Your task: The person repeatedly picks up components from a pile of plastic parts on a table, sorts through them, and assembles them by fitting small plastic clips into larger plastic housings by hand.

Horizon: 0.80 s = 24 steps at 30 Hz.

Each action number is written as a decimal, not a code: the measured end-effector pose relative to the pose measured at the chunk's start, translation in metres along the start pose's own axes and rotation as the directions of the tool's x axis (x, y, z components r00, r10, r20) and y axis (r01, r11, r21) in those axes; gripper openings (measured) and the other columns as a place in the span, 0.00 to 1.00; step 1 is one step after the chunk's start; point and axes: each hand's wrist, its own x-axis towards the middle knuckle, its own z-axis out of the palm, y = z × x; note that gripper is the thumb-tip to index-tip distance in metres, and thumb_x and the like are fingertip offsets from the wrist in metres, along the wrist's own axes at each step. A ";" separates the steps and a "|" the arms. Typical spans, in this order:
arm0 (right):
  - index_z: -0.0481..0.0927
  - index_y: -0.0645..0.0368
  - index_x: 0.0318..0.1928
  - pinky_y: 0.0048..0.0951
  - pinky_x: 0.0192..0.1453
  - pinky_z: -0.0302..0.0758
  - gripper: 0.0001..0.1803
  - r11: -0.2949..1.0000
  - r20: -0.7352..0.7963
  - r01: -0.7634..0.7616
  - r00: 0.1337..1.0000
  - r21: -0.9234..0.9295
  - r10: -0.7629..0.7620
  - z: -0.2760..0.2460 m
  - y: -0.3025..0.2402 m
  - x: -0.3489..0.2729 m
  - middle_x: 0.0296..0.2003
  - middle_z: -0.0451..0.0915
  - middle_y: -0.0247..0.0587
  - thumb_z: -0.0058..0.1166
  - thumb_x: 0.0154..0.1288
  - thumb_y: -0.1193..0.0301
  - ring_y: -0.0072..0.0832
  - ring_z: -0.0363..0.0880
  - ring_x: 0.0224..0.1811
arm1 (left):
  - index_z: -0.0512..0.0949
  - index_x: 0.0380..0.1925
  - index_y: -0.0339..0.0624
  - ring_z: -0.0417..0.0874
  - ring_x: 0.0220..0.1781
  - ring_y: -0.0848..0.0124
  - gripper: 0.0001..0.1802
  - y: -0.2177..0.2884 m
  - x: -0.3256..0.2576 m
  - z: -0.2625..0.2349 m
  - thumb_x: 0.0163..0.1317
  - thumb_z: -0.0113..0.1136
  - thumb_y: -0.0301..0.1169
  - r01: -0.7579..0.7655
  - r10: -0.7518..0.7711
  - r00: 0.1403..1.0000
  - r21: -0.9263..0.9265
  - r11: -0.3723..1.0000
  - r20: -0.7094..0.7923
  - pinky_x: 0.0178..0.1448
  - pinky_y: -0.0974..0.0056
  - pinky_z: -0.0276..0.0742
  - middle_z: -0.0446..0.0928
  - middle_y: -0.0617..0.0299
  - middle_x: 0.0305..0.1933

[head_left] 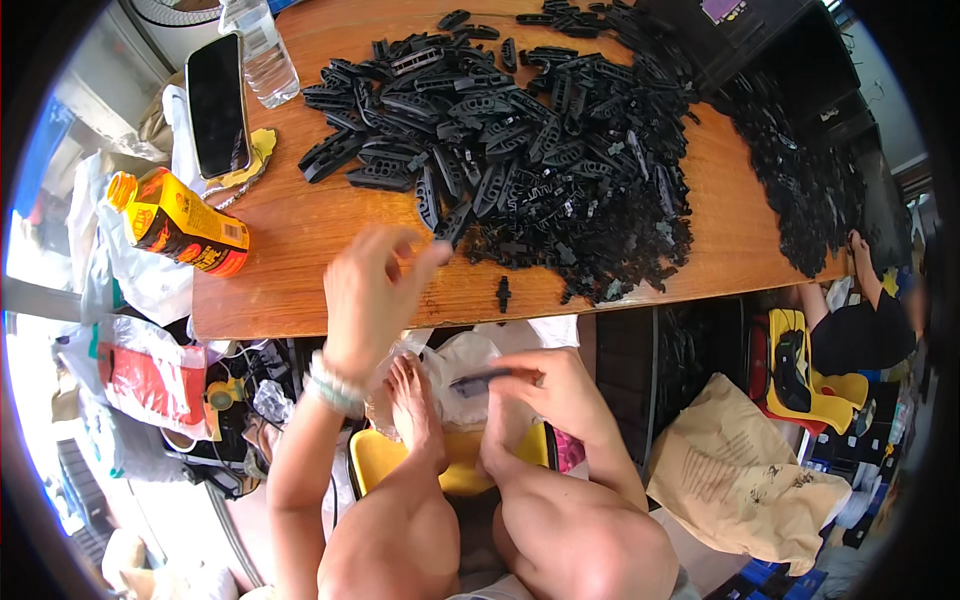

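Observation:
My left hand (375,290), slightly smeared by motion, is over the front edge of the wooden table (280,290). Its thumb and fingers are apart, and I see nothing between them. Just beyond its fingertips lies a long black plastic part (455,224) at the near end of a big pile of black plastic parts (480,110). Lower down, above my lap, the fingers of my right hand (560,388) pinch a small dark plastic piece (480,380). Alone near the table's front edge lies a small black cross-shaped piece (503,294).
On the table's left are an orange-yellow drink bottle (190,225), a phone (217,105) and a clear bottle (258,50). A second heap of black parts (800,180) spreads at right, by another person's arm (862,265). A brown paper bag (740,475) stands below.

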 end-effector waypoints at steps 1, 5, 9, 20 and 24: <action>0.80 0.65 0.45 0.25 0.34 0.75 0.16 0.999 -0.105 0.047 0.993 -0.005 -0.047 0.018 0.001 0.010 0.28 0.82 0.45 0.63 0.55 0.74 0.25 0.79 0.27 | 0.78 0.31 0.36 0.75 0.21 0.68 0.17 -0.016 0.007 -0.003 0.54 0.68 0.40 0.064 -0.059 0.997 0.136 0.989 -0.039 0.26 0.68 0.68 0.76 0.58 0.22; 0.79 0.63 0.41 0.29 0.32 0.75 0.13 0.908 -0.465 0.183 0.811 -0.376 -0.356 0.023 -0.012 0.033 0.28 0.78 0.43 0.62 0.56 0.72 0.34 0.78 0.27 | 0.77 0.29 0.37 0.75 0.21 0.67 0.17 -0.036 0.039 0.023 0.53 0.68 0.41 0.007 0.016 0.998 0.342 0.940 -0.063 0.27 0.68 0.69 0.76 0.59 0.22; 0.77 0.59 0.38 0.35 0.29 0.73 0.11 0.719 -0.450 0.194 0.664 -0.667 -0.597 0.020 -0.012 0.064 0.32 0.75 0.40 0.62 0.54 0.74 0.39 0.76 0.28 | 0.74 0.28 0.36 0.78 0.25 0.66 0.18 -0.036 0.038 0.015 0.53 0.68 0.40 0.155 -0.154 0.988 0.137 0.978 -0.020 0.30 0.66 0.72 0.76 0.56 0.23; 0.78 0.71 0.44 0.22 0.43 0.79 0.10 0.799 -0.433 0.415 0.875 0.436 -0.219 0.015 -0.015 0.036 0.43 0.78 0.47 0.50 0.62 0.87 0.28 0.81 0.40 | 0.73 0.40 0.32 0.77 0.39 0.80 0.18 0.002 -0.044 -0.017 0.49 0.64 0.12 0.369 -0.234 0.923 -0.525 0.767 0.306 0.44 0.75 0.75 0.77 0.63 0.37; 0.81 0.70 0.41 0.21 0.41 0.76 0.10 0.800 -0.524 0.524 0.788 0.293 -0.324 0.014 -0.018 0.028 0.40 0.78 0.46 0.54 0.58 0.88 0.26 0.78 0.39 | 0.77 0.35 0.38 0.75 0.30 0.80 0.16 0.008 -0.052 -0.011 0.45 0.70 0.20 0.361 -0.239 0.931 -0.592 0.721 0.277 0.36 0.73 0.74 0.76 0.65 0.31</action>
